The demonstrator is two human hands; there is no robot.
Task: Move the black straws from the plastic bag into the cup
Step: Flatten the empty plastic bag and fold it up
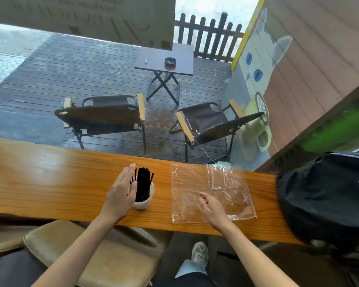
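1. Head view: the straws (142, 186) stand bunched upright in the cup (143, 200), which sits on the counter (50, 183) just left of the bag (209, 191).
2. Left hand (120, 195) is flat against the cup's left side, fingers straight and together, touching the outermost straws. It grips nothing; it looks to be steadying or squaring the bundle.
3. Right hand (211, 210) rests low over the near part of the bag, fingers loosely spread, nothing pinched that can be seen.
4. The bag lies flat and see-through, and no straw shows inside it, so the transfer looks finished or all but finished.
5. Judgement on the next move: tidy the leaning straws so they settle in the cup, then draw both hands away without tipping it.
6. A backpack (327, 195) sits at the counter's right end, clear of the work.
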